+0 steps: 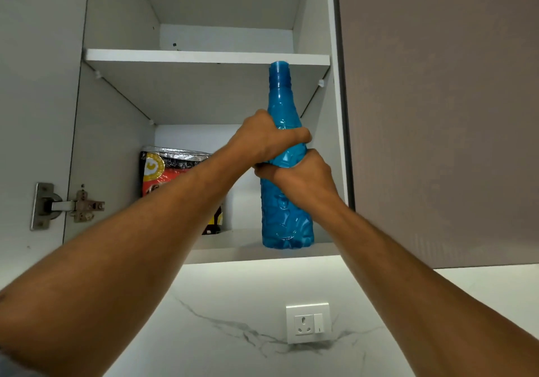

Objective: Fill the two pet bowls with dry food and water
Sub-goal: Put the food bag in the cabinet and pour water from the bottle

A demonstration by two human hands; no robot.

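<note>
A tall blue plastic water bottle (284, 219) stands upright at the right front of the open wall cabinet's lower shelf (233, 249). My left hand (262, 137) is wrapped around its upper body, and my right hand (303, 178) grips it just below, both shut on the bottle. To the left, further back on the same shelf, stands a red, black and yellow bag of dry pet food (163, 169), partly hidden by my left forearm. The pet bowls are not in view.
The cabinet's upper shelf (204, 57) sits just above the bottle's cap. The open door with its metal hinge (58, 206) is at the left, a closed taupe cabinet door (437, 114) at the right. Below, a marble-look wall carries a white socket (308, 322).
</note>
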